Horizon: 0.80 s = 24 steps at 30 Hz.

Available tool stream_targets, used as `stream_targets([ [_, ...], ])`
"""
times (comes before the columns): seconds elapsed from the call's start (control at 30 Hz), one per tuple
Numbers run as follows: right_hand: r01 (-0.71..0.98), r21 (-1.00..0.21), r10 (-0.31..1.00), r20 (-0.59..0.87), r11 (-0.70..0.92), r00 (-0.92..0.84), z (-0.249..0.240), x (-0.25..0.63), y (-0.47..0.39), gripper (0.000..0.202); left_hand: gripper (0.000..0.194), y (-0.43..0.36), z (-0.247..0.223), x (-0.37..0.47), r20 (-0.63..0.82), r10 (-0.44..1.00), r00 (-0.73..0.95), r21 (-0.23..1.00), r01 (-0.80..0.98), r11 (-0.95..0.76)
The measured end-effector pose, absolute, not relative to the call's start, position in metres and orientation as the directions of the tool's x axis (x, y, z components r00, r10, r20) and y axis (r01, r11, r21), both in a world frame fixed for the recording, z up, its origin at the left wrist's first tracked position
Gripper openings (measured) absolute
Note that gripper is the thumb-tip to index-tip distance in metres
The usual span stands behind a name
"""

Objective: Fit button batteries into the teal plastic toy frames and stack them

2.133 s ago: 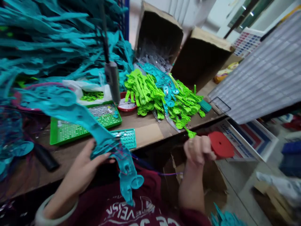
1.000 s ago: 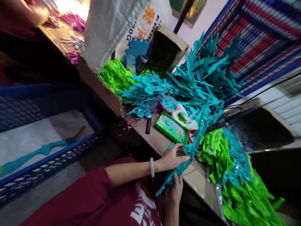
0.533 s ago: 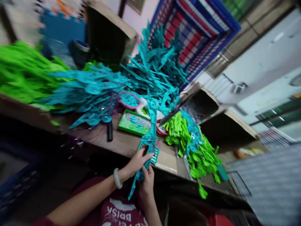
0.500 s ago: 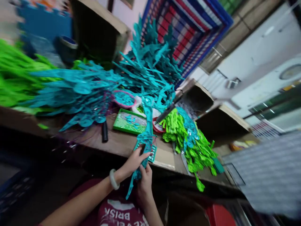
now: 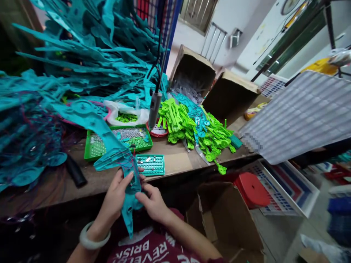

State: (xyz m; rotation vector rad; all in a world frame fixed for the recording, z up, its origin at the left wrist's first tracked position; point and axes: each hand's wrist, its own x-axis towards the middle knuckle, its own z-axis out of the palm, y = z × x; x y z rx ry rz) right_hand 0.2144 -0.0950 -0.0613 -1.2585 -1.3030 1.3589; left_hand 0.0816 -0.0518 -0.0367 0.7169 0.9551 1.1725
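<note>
A long teal plastic toy shell part [image 5: 108,135] is held between my two hands, tilted, with its broad disc end up to the left and its pointed end down near my shirt. Thin red and purple wires run across its middle. My left hand [image 5: 116,191] is wrapped round the middle of the part, some fingers hidden behind it. My right hand [image 5: 155,204] pinches its right edge lower down, thumb in front. Just beyond the hands lies a teal tray [image 5: 163,166] with small silver discs in its cells.
A green tray [image 5: 88,149] holds small metal pieces. A grey cylindrical tool [image 5: 155,109] hangs on a cord above a red basket [image 5: 159,135]. Teal parts [image 5: 90,69] pile up left, lime-green parts [image 5: 178,120] right. A black handle [image 5: 75,171] lies near the table edge. A cardboard box [image 5: 227,215] stands below.
The view has swung right and come closer to the table. Both hands still hold the teal part, and its broad end now leans to the left.
</note>
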Motion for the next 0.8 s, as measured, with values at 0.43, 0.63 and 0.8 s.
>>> stream_targets([
  [0.43, 0.377, -0.916, 0.844, -0.092, 0.137, -0.529, 0.039, 0.311, -0.07, 0.029, 0.036, -0.027, -0.061, 0.05, -0.197, 0.979, -0.058, 0.971, -0.147, 0.187],
  [0.63, 0.345, -0.934, 0.987, 0.132, 0.091, 0.095, 0.034, 0.286, -0.017, 0.025, 0.037, -0.044, -0.05, 0.067, -0.25, 0.945, 0.21, 0.933, -0.208, 0.294],
  [0.8, 0.234, -0.967, 0.992, 0.074, 0.095, -0.1, 0.015, 0.244, 0.015, 0.025, 0.04, -0.054, -0.051, 0.078, -0.309, 0.912, 0.27, 0.911, -0.19, 0.365],
])
